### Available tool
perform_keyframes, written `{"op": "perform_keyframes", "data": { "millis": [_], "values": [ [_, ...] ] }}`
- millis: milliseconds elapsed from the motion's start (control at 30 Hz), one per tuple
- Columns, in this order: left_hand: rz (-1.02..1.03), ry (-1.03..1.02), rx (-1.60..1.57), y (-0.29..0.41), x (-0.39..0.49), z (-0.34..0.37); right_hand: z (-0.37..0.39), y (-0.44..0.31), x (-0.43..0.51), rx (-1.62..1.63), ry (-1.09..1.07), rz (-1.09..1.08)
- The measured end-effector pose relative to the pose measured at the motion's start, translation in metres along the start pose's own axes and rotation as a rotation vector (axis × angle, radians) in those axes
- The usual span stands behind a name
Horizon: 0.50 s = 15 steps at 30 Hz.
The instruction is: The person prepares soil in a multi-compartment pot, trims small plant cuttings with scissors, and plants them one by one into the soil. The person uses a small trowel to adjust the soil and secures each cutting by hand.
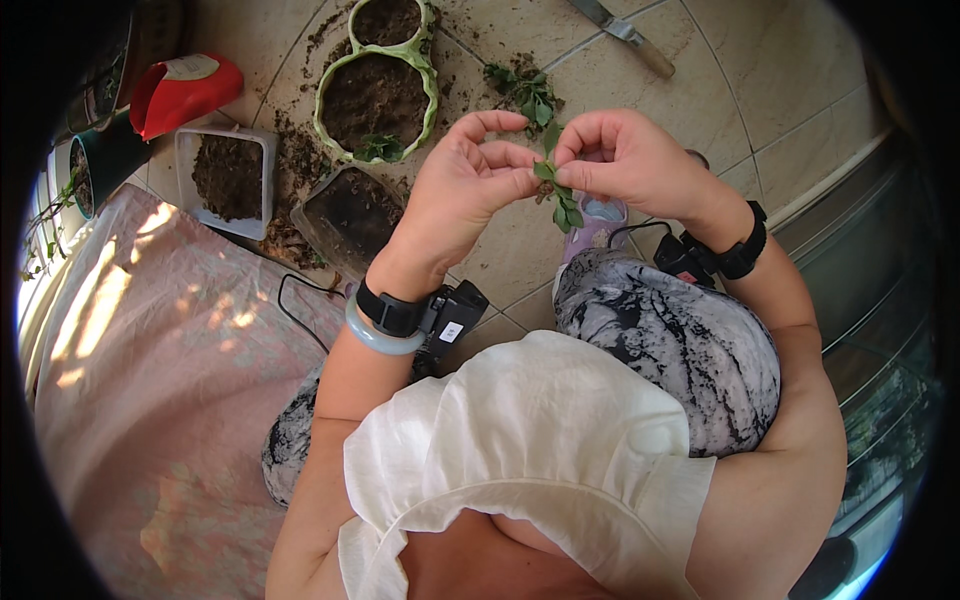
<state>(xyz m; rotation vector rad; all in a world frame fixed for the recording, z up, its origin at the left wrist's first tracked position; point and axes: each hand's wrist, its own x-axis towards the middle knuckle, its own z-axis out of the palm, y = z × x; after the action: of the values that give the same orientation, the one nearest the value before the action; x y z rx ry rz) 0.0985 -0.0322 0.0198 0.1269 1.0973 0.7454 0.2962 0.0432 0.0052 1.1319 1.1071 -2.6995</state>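
Note:
My left hand [476, 165] and my right hand [626, 161] meet over the tiled floor, fingertips pinching a small leafy green sprig [564, 215] between them. The sprig's leaves point up and down, and its stem is partly hidden by my fingers. Just beyond my hands, a clump of green cuttings [534, 99] lies on the floor with soil crumbs. To the left of it stands a planter with a pale green scalloped rim [321, 112] and two round openings, both holding dark soil. Another leafy sprig [379, 148] rests on the soil at the near edge of the larger opening.
A trowel-like tool with a wooden handle [654, 58] lies at the far right. Left are a clear plastic tub [268, 176] of soil, a soil-smeared container [349, 217], a red plastic scoop-like vessel [187, 94] and a dark green pot [114, 161]. Pink cloth [187, 360] covers the lower left.

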Motion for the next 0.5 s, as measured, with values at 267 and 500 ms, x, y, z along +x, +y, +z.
{"op": "perform_keyframes", "data": {
  "millis": [267,500],
  "values": [
    [0.217,0.115,0.248,-0.004,0.0,0.007,0.005,-0.001,-0.001,-0.008,0.106,-0.03],
    [0.496,0.177,0.577,-0.014,0.0,0.012,0.006,0.006,0.002,-0.181,0.146,-0.124]
  ]
}}
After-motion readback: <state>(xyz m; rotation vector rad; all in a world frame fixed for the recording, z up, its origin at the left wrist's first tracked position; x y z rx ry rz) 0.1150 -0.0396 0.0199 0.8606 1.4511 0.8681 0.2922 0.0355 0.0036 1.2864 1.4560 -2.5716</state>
